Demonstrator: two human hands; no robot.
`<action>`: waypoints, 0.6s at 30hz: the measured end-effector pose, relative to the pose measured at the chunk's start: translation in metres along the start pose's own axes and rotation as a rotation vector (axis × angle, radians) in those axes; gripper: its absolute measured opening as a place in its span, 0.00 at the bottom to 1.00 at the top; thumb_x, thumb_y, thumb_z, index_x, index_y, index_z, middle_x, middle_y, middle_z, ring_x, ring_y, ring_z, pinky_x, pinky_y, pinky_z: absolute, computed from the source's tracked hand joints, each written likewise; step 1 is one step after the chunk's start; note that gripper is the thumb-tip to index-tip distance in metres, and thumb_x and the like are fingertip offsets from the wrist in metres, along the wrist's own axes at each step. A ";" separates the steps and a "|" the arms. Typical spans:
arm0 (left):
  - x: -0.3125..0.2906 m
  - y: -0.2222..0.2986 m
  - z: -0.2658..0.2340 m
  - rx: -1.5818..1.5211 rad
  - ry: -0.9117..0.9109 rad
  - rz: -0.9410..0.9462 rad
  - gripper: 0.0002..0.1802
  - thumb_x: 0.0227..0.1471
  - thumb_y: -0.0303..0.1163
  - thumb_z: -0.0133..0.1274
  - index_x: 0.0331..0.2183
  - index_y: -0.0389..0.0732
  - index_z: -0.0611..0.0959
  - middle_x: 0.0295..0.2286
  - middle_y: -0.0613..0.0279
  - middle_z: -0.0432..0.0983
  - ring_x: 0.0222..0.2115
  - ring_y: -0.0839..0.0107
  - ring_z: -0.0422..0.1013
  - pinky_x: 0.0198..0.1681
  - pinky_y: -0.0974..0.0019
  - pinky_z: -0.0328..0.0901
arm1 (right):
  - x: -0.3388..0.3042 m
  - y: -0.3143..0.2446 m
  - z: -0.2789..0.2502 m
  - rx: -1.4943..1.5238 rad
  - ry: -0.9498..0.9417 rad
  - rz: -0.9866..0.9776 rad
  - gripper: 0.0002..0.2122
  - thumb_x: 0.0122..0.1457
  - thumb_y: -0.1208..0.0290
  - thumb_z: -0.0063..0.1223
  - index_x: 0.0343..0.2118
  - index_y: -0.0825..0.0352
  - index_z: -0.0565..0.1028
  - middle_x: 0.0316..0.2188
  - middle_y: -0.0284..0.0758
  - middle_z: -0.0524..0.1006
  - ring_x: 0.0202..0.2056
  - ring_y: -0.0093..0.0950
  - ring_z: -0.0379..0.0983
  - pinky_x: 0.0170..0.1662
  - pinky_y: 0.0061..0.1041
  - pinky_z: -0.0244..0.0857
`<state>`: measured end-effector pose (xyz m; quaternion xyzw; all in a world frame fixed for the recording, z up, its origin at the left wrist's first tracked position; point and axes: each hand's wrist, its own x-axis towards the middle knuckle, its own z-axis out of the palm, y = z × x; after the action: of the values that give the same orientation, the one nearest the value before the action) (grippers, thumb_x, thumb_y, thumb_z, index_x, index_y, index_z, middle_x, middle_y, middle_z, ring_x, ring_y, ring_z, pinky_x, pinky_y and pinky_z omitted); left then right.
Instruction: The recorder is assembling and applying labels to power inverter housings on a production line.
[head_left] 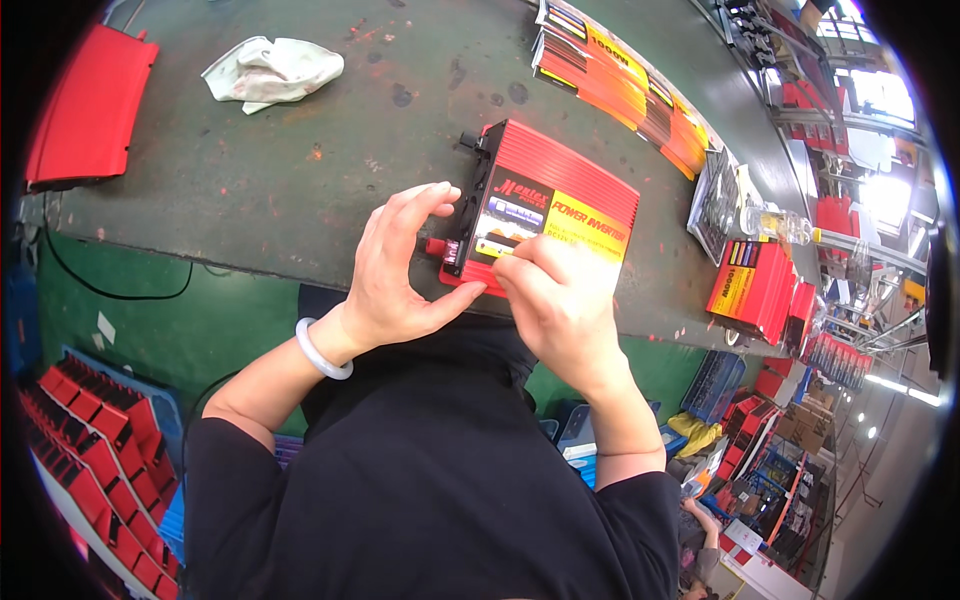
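A red power inverter with ribbed sides and a black and yellow label lies on the workbench in front of me. At its left end a black terminal and a red terminal stick out. My left hand curves around that end, fingers and thumb apart, with the thumb tip at the near corner of the case. Over the lower part of the label, my right hand has its fingers pinched together against the surface. Anything between those fingertips is hidden.
A crumpled white cloth lies at the far left, near another red case. Stacked printed sheets run along the far right. More red inverters and a plastic bottle stand right. Crates of red cases sit lower left.
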<state>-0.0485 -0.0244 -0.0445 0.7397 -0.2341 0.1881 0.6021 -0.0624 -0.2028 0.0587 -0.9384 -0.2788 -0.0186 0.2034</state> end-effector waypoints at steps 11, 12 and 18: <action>-0.001 0.001 -0.001 -0.012 -0.025 -0.021 0.48 0.33 0.31 0.69 0.56 0.36 0.64 0.47 0.51 0.69 0.40 0.60 0.72 0.45 0.60 0.64 | -0.002 0.012 -0.017 0.097 0.315 0.011 0.10 0.39 0.78 0.65 0.28 0.62 0.78 0.26 0.30 0.76 0.29 0.29 0.71 0.36 0.29 0.61; 0.000 0.002 -0.001 -0.016 -0.033 -0.017 0.48 0.33 0.31 0.69 0.56 0.36 0.64 0.47 0.51 0.69 0.40 0.60 0.72 0.45 0.60 0.64 | -0.008 0.017 -0.025 0.142 0.334 0.071 0.10 0.40 0.79 0.65 0.28 0.63 0.79 0.26 0.29 0.77 0.29 0.27 0.71 0.36 0.28 0.62; 0.004 0.004 -0.003 -0.037 -0.059 -0.017 0.48 0.32 0.27 0.68 0.56 0.35 0.63 0.48 0.49 0.68 0.42 0.60 0.70 0.45 0.60 0.67 | -0.052 0.045 -0.032 0.972 0.625 0.356 0.12 0.49 0.87 0.58 0.38 0.77 0.76 0.34 0.35 0.74 0.32 0.17 0.71 0.33 0.12 0.63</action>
<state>-0.0473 -0.0227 -0.0383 0.7355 -0.2491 0.1568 0.6102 -0.0796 -0.2765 0.0641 -0.7202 -0.0208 -0.1294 0.6813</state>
